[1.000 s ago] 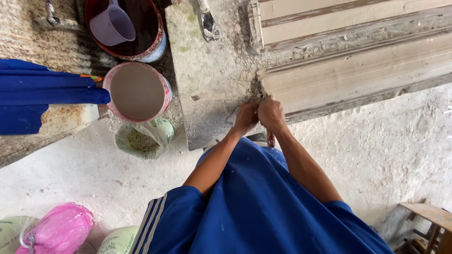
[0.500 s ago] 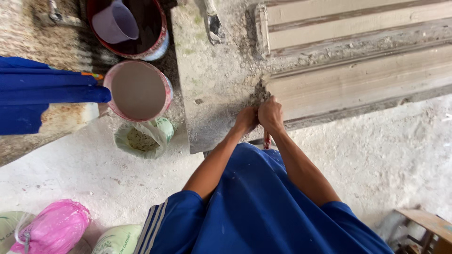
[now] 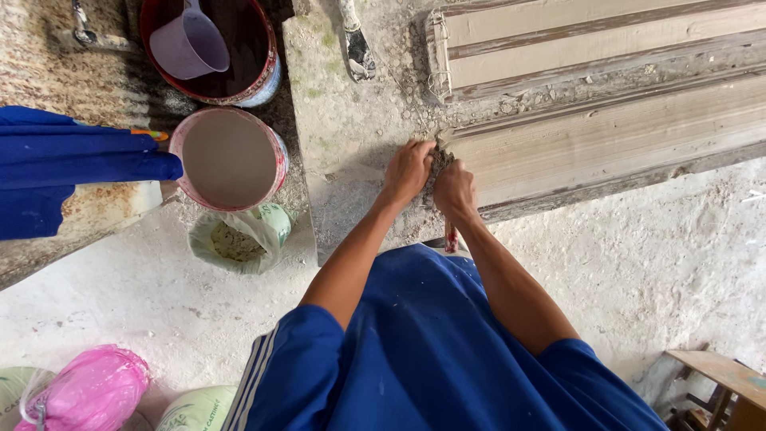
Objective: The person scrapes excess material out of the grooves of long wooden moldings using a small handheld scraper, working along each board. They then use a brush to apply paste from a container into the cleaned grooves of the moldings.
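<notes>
Both hands meet at the near left end of a long pale moulding [image 3: 606, 144] that lies on a grey, gritty worktop [image 3: 343, 136]. The left hand [image 3: 408, 169] is curled with its fingers against the moulding's end, and the right hand [image 3: 455, 190] is closed just beside it; between them sits a dark clump of wet mortar [image 3: 440, 160], pressed by both. A red-handled tool [image 3: 452, 238] shows under the right wrist, but whether the hand grips it cannot be told. A second moulding [image 3: 590, 40] lies farther back on the worktop, with a trowel [image 3: 355, 44] to its left. Left of the worktop stand a pink-rimmed bucket [image 3: 230, 160] of grey liquid and a red tub [image 3: 211, 49] holding a lilac scoop [image 3: 190, 44]. An open sack [image 3: 235, 238] sits on the floor below the bucket.
</notes>
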